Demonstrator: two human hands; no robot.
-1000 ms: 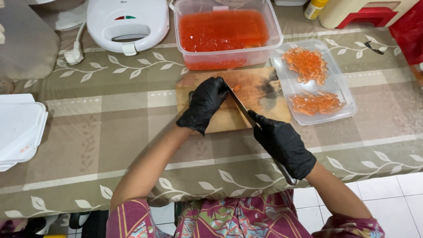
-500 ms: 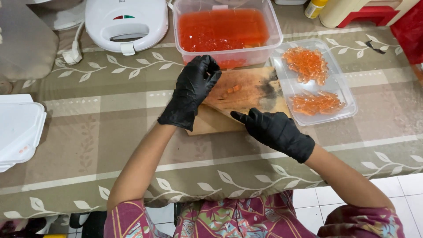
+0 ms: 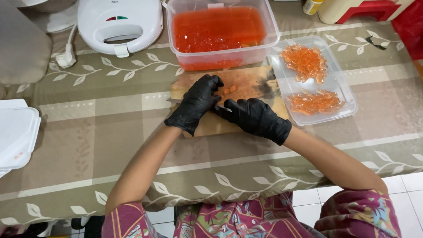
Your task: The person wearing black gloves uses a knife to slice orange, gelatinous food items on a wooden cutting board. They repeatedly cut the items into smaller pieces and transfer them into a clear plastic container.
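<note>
At the desk's (image 3: 88,145) left edge a stack of white lidded containers (image 3: 15,132) sits out of the working area. Toward the far left corner a white sandwich press (image 3: 119,22) stands closed, its plug and cord (image 3: 66,55) lying loose on the leaf-patterned cloth, so it is not connected to anything in view.

Near the middle of the desk lies a wooden cutting board (image 3: 246,86). The left hand (image 3: 196,103), in a black glove, rests on the board's left part with its fingers curled down over the blade of a knife (image 3: 172,101), whose tip pokes out to the left; this looks like a steadying press on the spine. Just right of those fingers lie small orange jelly pieces (image 3: 229,89), on the board's centre, within reach of the edge. The right hand (image 3: 257,117), also gloved, is clenched around the knife's handle at the board's near edge, though the handle itself is hidden.

Behind the board a clear tub of red-orange jelly (image 3: 220,33) stands close. Touching the board's right side, a clear tray (image 3: 341,90) holds two heaps of cut orange pieces, placed handily for the knife hand.
</note>
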